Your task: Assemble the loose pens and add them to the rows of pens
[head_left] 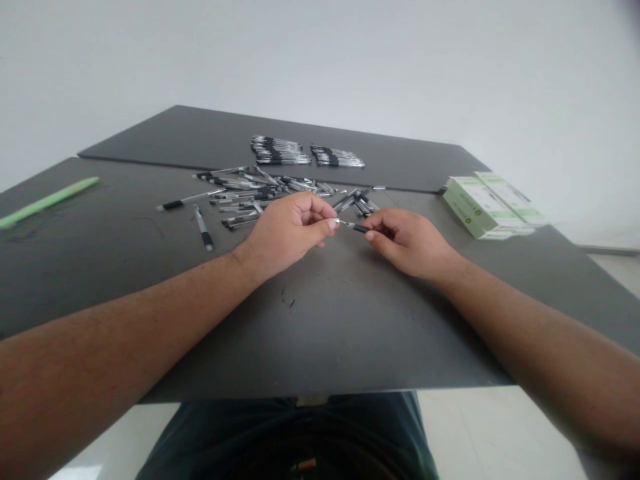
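My right hand (pixel 413 245) pinches a pen (pixel 358 228) by its black grip, with the thin end pointing left. Thumb and forefinger of my left hand (pixel 295 230) are closed on a small silvery pen tip piece (pixel 337 221) at that thin end. Whether this piece is joined to the pen or apart from it I cannot tell. Just beyond my hands lies a loose pile of clear pens with black grips (pixel 250 193). A smaller heap of pens (pixel 356 200) sits beyond the gap between my hands.
Farther back are two neat stacks of pens, a left stack (pixel 280 151) and a right stack (pixel 337 157). Green-and-white boxes (pixel 487 205) stand at the right. A long light-green stick (pixel 50 201) lies at the left. One single pen (pixel 203 228) rests on the dark table (pixel 320 320).
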`<state>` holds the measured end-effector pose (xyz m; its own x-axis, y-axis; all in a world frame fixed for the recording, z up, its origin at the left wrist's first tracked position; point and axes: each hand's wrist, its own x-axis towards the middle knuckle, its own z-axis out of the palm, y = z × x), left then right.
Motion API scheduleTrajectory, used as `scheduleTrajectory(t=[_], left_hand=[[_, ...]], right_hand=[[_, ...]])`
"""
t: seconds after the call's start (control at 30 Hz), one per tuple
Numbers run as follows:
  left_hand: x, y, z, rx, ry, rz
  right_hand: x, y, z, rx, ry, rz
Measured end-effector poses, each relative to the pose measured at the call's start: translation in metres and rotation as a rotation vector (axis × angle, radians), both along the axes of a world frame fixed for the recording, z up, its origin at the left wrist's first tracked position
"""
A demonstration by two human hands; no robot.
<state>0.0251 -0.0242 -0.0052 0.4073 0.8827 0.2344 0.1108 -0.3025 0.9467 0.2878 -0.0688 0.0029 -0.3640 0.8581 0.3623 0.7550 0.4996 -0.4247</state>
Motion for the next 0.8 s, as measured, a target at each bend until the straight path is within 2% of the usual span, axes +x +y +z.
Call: scheduleTrajectory(t=[0.4, 0.8], left_hand=[[-0.0011, -0.0012, -0.0057, 0.162, 0.176, -0.002], [-0.0012, -0.0020, -0.0065, 0.165, 0.172, -0.029]], right_hand=[[-0.0043, -0.0018, -0.0010, -0.027, -0.031, 0.023], [-0.0055, -0.0039, -0.0028, -0.008, -0.079, 0.051]])
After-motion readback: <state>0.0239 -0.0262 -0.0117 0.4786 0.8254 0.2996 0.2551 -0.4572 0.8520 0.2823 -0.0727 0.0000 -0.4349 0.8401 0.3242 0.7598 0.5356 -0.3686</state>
